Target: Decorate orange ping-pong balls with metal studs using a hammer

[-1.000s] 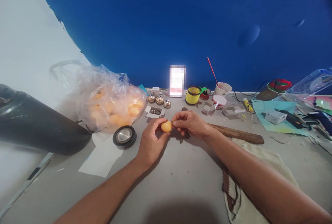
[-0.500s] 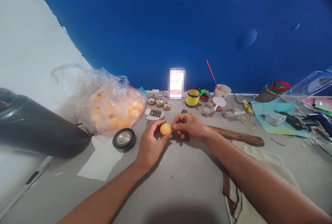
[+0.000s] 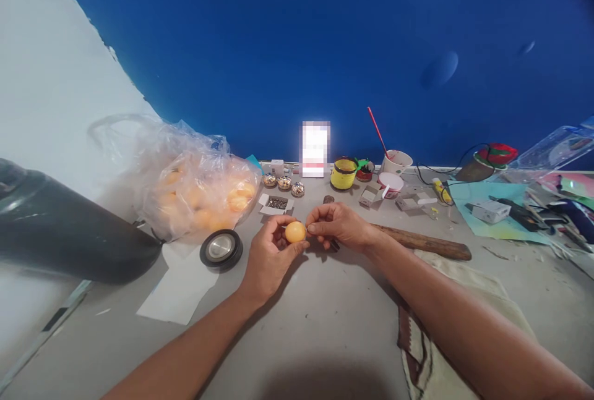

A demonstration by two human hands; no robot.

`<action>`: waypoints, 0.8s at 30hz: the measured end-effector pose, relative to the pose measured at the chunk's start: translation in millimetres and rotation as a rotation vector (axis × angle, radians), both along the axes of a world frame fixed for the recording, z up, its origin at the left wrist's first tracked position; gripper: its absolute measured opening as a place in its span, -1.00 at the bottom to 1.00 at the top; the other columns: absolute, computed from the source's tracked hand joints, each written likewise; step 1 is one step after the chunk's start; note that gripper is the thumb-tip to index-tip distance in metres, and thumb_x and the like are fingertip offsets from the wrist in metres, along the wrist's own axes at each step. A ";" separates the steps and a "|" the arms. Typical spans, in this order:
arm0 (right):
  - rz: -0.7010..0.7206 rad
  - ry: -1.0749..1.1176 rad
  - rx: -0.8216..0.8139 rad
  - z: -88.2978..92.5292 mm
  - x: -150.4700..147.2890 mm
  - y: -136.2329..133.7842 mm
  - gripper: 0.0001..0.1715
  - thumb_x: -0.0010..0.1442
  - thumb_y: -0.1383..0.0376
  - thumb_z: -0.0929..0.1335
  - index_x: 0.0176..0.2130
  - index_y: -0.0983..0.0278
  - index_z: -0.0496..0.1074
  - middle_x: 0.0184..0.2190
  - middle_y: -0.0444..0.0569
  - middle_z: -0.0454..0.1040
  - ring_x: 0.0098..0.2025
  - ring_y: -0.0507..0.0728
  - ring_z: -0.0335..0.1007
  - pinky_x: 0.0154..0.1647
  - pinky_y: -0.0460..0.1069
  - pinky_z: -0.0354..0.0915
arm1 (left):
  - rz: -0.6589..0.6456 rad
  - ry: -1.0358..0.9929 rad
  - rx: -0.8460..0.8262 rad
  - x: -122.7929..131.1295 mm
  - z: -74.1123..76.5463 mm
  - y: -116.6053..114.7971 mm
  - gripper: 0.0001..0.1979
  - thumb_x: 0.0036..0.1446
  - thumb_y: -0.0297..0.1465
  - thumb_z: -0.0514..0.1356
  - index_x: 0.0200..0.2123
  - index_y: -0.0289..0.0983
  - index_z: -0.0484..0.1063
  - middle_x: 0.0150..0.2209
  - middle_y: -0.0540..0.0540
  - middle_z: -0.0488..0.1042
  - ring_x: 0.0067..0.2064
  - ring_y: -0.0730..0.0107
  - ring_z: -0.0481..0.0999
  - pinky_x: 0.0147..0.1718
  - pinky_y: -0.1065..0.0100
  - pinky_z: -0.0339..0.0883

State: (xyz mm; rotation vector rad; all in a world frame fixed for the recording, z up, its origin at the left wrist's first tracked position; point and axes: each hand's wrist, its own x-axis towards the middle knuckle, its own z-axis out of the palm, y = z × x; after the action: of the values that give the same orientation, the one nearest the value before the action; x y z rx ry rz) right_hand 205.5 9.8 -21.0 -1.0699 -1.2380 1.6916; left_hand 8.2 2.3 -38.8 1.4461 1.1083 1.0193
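Two bare forearms come in from the bottom edge, over a grey table [image 3: 325, 332] with a folded cloth [image 3: 468, 292] lying under the right one. A bit further out, the left hand [image 3: 266, 258] is curled around a small orange ball [image 3: 295, 232], held at the fingertips just above the tabletop. The right hand [image 3: 341, 227] is pinched narrow, thumb and forefinger pressed to the ball's right side. Whether there's something tiny between those fingers, I honestly can't tell.

Beside the left hand sit a black tape roll [image 3: 221, 249] and a sheet of paper [image 3: 179, 289]. A wooden stick [image 3: 420, 242] runs off behind the right wrist. Past that there's a plastic bag [image 3: 199, 193] full of more orange balls, a little open box [image 3: 277, 203] of small dark bits, three shiny beads [image 3: 284, 183], a yellow cup [image 3: 344, 174] and a white cup [image 3: 398, 161] with a red stick in it, all against the blue wall.

My guess at the weak spot: that ball is round, smooth and only held by fingertips. Push too hard from the right and it could pop out and roll off into the clutter, or dent if it's thin-shelled. The open box is near enough for a stray elbow to knock over, too.
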 end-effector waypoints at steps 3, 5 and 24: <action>0.011 0.006 -0.006 1.2 0.6 -0.1 -0.65 -0.06 0.14 0.59 -0.36 0.32 0.55 -0.63 -0.20 0.44 -0.63 -0.08 0.28 -0.65 -0.20 0.23 | 0.020 0.003 0.028 -0.4 0.8 -0.5 -0.59 -0.07 -0.34 0.43 -0.13 -0.24 0.44 -0.25 -0.02 0.53 -0.27 0.37 0.51 -0.27 0.35 0.43; 0.014 0.005 -0.005 1.3 0.6 0.0 -0.65 -0.07 0.14 0.59 -0.37 0.32 0.55 -0.63 -0.19 0.44 -0.63 -0.08 0.28 -0.65 -0.20 0.23 | 0.019 0.018 0.064 -1.0 0.3 -0.8 -0.59 -0.05 -0.35 0.42 -0.10 -0.23 0.47 -0.21 -0.04 0.54 -0.25 0.36 0.52 -0.25 0.33 0.44; -0.053 -0.062 0.033 4.2 -10.6 -4.5 -0.68 -0.04 0.14 0.56 -0.40 0.32 0.54 -0.60 -0.18 0.45 -0.60 -0.07 0.27 -0.62 -0.17 0.24 | 0.032 0.355 0.521 -2.3 -6.6 0.9 -0.74 0.06 -0.50 0.32 -0.15 -0.23 0.44 -0.18 -0.06 0.48 -0.18 0.30 0.50 -0.21 0.30 0.43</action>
State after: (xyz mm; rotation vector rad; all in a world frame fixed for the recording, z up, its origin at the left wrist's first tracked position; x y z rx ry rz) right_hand 194.8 5.3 -16.7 -1.1326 -1.2612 1.6033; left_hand 5.9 3.2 -45.4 2.0945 1.1659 1.1566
